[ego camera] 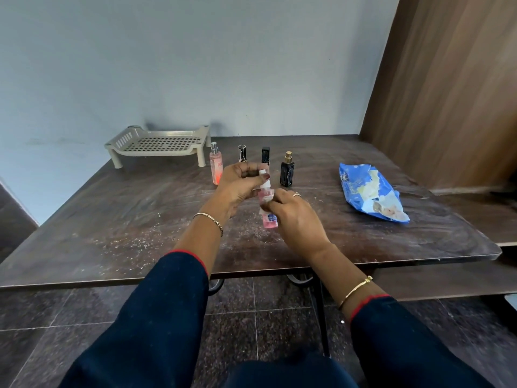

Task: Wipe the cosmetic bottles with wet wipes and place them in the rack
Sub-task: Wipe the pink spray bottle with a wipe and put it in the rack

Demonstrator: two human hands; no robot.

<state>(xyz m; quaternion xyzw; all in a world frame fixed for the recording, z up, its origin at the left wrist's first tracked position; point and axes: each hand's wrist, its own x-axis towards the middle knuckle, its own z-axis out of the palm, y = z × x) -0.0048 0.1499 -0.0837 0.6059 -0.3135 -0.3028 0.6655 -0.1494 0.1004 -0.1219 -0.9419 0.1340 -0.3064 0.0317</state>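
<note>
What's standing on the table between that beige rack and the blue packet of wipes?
In the head view, four bottles stand in a row: a tall pink bottle, a shiny-capped bottle, a black-capped bottle and a black gold-topped bottle.

Matt board, plastic and gloss

The bench (112,219) is seen as dark wood-grain board, matt and dusted with pale specks. The rack (123,140) is shown in matt beige plastic, the small pink bottle (270,220) clear and shiny, the black bottle (287,175) glossy with a gold metallic cap, and the wipes pack (361,189) in shiny blue film.
</note>
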